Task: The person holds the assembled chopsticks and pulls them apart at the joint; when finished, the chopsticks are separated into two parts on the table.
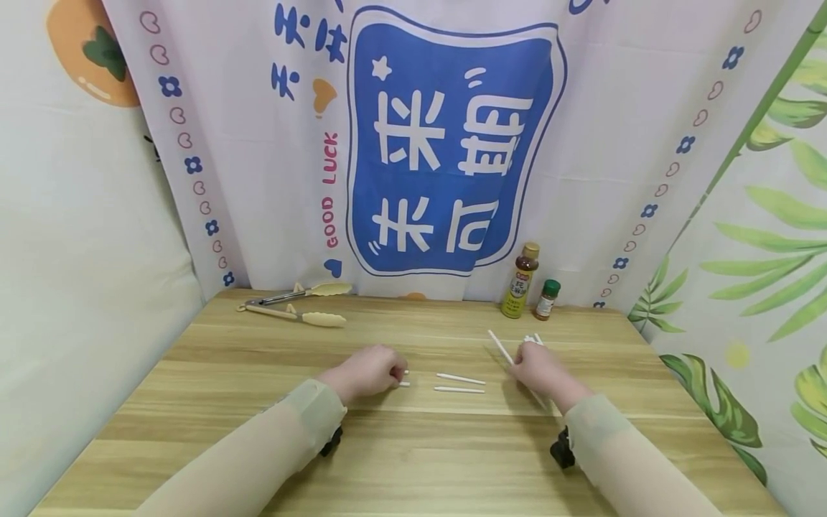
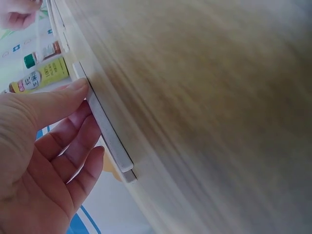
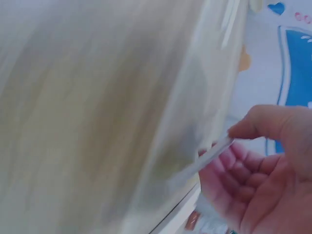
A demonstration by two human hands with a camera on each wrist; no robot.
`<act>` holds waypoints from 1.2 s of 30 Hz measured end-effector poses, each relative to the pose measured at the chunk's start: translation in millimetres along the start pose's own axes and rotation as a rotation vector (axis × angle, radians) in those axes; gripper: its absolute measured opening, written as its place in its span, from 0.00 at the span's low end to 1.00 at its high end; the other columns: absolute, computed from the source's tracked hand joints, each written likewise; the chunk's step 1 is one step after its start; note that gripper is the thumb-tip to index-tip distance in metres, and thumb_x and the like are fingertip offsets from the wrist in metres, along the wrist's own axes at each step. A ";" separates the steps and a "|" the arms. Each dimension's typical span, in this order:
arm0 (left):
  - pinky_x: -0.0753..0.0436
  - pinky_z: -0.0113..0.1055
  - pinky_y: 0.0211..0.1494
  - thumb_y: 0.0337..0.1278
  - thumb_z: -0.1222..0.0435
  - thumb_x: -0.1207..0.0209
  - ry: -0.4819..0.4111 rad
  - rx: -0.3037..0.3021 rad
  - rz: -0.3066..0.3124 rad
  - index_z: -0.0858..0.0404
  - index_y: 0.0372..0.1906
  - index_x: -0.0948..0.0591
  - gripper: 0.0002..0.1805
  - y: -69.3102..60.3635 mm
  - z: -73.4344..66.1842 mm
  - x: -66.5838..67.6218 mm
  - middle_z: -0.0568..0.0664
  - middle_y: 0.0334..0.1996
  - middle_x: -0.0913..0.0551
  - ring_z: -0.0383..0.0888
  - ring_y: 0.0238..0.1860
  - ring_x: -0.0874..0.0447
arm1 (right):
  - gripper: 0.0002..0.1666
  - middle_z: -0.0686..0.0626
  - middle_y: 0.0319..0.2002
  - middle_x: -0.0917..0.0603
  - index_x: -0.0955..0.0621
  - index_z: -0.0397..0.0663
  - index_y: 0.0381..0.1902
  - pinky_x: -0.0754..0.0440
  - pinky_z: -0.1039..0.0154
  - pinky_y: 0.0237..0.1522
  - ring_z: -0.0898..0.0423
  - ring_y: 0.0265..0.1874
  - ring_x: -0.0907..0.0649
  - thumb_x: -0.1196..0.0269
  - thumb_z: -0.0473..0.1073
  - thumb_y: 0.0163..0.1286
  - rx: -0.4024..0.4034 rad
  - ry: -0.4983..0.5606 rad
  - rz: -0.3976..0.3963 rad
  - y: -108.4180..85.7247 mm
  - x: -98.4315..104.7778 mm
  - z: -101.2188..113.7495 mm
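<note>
The left hand (image 1: 371, 370) pinched one slim white stick with flat sides (image 2: 108, 129) between its thumb and forefinger, while the other fingers bent loosely behind. The right hand (image 1: 541, 370) also pinched a slender white stick with narrow ends (image 1: 500, 347), which was held slantwise and looked blurred, over the wooden table with pale brown grain (image 1: 413, 459). Between the hands, two loose white sticks (image 1: 459, 390) lay nearly parallel and apart. A further small group of white sticks (image 1: 533, 339) was partly hidden behind the right hand.

For such thin pieces, a light pinch close to the middle seemed the best, so that the ends would not swing. The left fingertips needed care, because a second stick end showed just beside the held one and could easily be pushed. The slanting stick was better kept clear of the loose pair, and turned level before it touched the wood.

On the hanging white cloth with blue printing (image 1: 271, 237), "GOOD LUCK" ran sideways in pink letters, and big white characters on the blue panel (image 1: 452, 187) read, I believe, 未来可期. The yellow-labelled bottle with golden cap (image 1: 519, 287) and the small green-capped jar (image 1: 547, 300) carried labels too small for me to read a brand.
</note>
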State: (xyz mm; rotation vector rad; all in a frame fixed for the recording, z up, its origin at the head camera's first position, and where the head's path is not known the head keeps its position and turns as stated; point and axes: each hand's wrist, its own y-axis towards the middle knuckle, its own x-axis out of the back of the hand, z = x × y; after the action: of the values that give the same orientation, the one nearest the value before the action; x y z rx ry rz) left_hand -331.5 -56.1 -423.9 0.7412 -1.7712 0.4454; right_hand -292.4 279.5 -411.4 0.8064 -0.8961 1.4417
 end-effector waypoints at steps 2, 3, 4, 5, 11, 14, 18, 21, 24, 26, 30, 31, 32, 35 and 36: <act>0.26 0.35 0.32 0.58 0.70 0.36 -0.002 0.007 0.002 0.54 0.22 0.22 0.13 -0.1 0.3 0.1 0.37 0.21 0.26 0.37 0.25 0.29 | 0.05 0.48 0.25 0.24 0.23 0.40 0.31 0.25 0.59 0.28 0.53 0.25 0.24 0.37 0.34 0.64 0.086 0.054 -0.009 0.7 -0.2 10.3; 0.26 0.35 0.32 0.58 0.70 0.36 -0.004 0.007 0.001 0.54 0.22 0.22 0.13 -0.2 0.2 0.1 0.38 0.21 0.26 0.37 0.25 0.29 | 0.04 0.48 0.25 0.23 0.24 0.40 0.32 0.25 0.60 0.28 0.54 0.25 0.24 0.38 0.33 0.65 0.130 0.096 -0.003 1.3 -1.0 15.1; 0.26 0.35 0.32 0.59 0.70 0.36 -0.005 0.009 0.002 0.54 0.22 0.22 0.13 -0.3 0.4 0.2 0.38 0.21 0.26 0.37 0.25 0.29 | 0.03 0.48 0.25 0.23 0.24 0.39 0.32 0.25 0.60 0.28 0.55 0.25 0.24 0.38 0.32 0.66 0.178 0.133 0.005 1.9 -2.2 19.7; 0.26 0.35 0.32 0.59 0.70 0.36 -0.008 0.009 0.002 0.54 0.22 0.22 0.13 -0.5 0.2 0.3 0.38 0.21 0.26 0.37 0.25 0.29 | 0.03 0.48 0.26 0.23 0.23 0.38 0.33 0.24 0.60 0.28 0.55 0.25 0.23 0.39 0.32 0.66 0.223 0.173 0.018 1.8 -2.9 24.9; 0.26 0.35 0.34 0.59 0.69 0.35 -0.022 0.023 0.003 0.53 0.23 0.21 0.12 -0.7 1.1 -0.9 0.37 0.22 0.25 0.37 0.26 0.28 | 0.04 0.51 0.28 0.22 0.23 0.36 0.36 0.23 0.62 0.30 0.56 0.28 0.23 0.39 0.33 0.69 0.401 0.250 0.090 -9.1 -7.7 56.2; 0.25 0.35 0.34 0.59 0.68 0.35 -0.042 0.034 0.003 0.53 0.24 0.21 0.11 -1.7 1.7 -0.7 0.37 0.23 0.24 0.37 0.26 0.28 | 0.03 0.52 0.28 0.22 0.22 0.37 0.37 0.24 0.62 0.31 0.56 0.29 0.23 0.38 0.32 0.68 0.447 0.234 0.108 -15.0 -10.7 68.6; 0.25 0.37 0.35 0.60 0.68 0.36 -0.126 0.070 -0.004 0.54 0.26 0.19 0.09 -3.9 2.8 1.8 0.38 0.24 0.23 0.38 0.27 0.27 | 0.02 0.54 0.28 0.23 0.22 0.39 0.36 0.24 0.63 0.31 0.58 0.29 0.24 0.38 0.31 0.68 0.506 0.222 0.132 -21.9 -16.3 78.5; 0.24 0.37 0.35 0.62 0.70 0.38 -0.245 0.096 -0.034 0.56 0.29 0.18 0.07 -4.4 3.6 5.0 0.40 0.25 0.22 0.39 0.28 0.26 | 0.03 0.54 0.28 0.23 0.22 0.41 0.35 0.24 0.64 0.31 0.59 0.29 0.24 0.38 0.31 0.68 0.535 0.213 0.145 -25.2 -20.7 81.5; 0.22 0.37 0.35 0.67 0.70 0.42 -0.426 0.108 -0.068 0.61 0.33 0.18 0.06 -4.2 1.2 9.9 0.46 0.27 0.21 0.41 0.29 0.24 | 0.03 0.55 0.28 0.24 0.22 0.40 0.34 0.24 0.64 0.32 0.59 0.29 0.24 0.38 0.30 0.67 0.555 0.213 0.150 -26.3 -25.0 82.1; 0.21 0.38 0.35 0.70 0.69 0.45 -0.532 0.101 -0.079 0.63 0.35 0.18 0.07 -3.9 -3.4 13.1 0.49 0.28 0.20 0.43 0.30 0.23 | 0.04 0.55 0.28 0.24 0.22 0.40 0.34 0.24 0.64 0.33 0.59 0.29 0.24 0.38 0.29 0.66 0.565 0.217 0.149 -26.3 -28.2 82.1; 0.19 0.39 0.36 0.71 0.64 0.44 -0.606 0.050 -0.038 0.65 0.39 0.16 0.10 -4.1 -17.9 17.1 0.51 0.29 0.17 0.44 0.31 0.20 | 0.05 0.56 0.27 0.23 0.22 0.41 0.34 0.23 0.64 0.32 0.60 0.28 0.24 0.37 0.29 0.66 0.593 0.215 0.142 -26.8 -33.0 83.3; 0.19 0.39 0.36 0.70 0.63 0.42 -0.592 0.025 -0.023 0.65 0.39 0.15 0.09 -3.8 -21.6 17.3 0.49 0.28 0.17 0.43 0.30 0.20 | 0.05 0.56 0.27 0.23 0.22 0.42 0.33 0.23 0.64 0.31 0.61 0.28 0.24 0.37 0.29 0.66 0.600 0.214 0.140 -26.8 -33.8 83.6; 0.19 0.37 0.36 0.68 0.64 0.41 -0.576 0.002 -0.005 0.66 0.39 0.15 0.09 -3.7 -25.1 17.5 0.48 0.28 0.17 0.42 0.30 0.20 | 0.05 0.56 0.27 0.23 0.22 0.42 0.34 0.24 0.64 0.31 0.61 0.28 0.24 0.37 0.29 0.66 0.609 0.215 0.141 -27.0 -34.3 84.1; 0.20 0.34 0.32 0.66 0.66 0.39 -0.487 -0.065 0.028 0.67 0.35 0.14 0.07 -3.8 -33.4 17.6 0.44 0.24 0.18 0.37 0.26 0.22 | 0.05 0.55 0.27 0.23 0.23 0.41 0.35 0.24 0.64 0.29 0.61 0.27 0.25 0.38 0.29 0.68 0.626 0.220 0.151 -28.1 -35.1 86.5; 0.22 0.32 0.30 0.66 0.67 0.39 -0.439 -0.088 0.029 0.67 0.34 0.15 0.07 -4.1 -35.3 17.8 0.42 0.22 0.20 0.36 0.25 0.24 | 0.04 0.54 0.27 0.23 0.23 0.41 0.35 0.24 0.64 0.29 0.62 0.26 0.25 0.38 0.29 0.69 0.628 0.216 0.158 -28.4 -35.3 87.2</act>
State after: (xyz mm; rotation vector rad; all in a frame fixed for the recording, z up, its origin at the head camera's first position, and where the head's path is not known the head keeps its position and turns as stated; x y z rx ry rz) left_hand -307.2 -41.6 -396.2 0.7934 -2.1974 0.2308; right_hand -263.9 186.1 -400.1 1.0244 -0.3379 1.9466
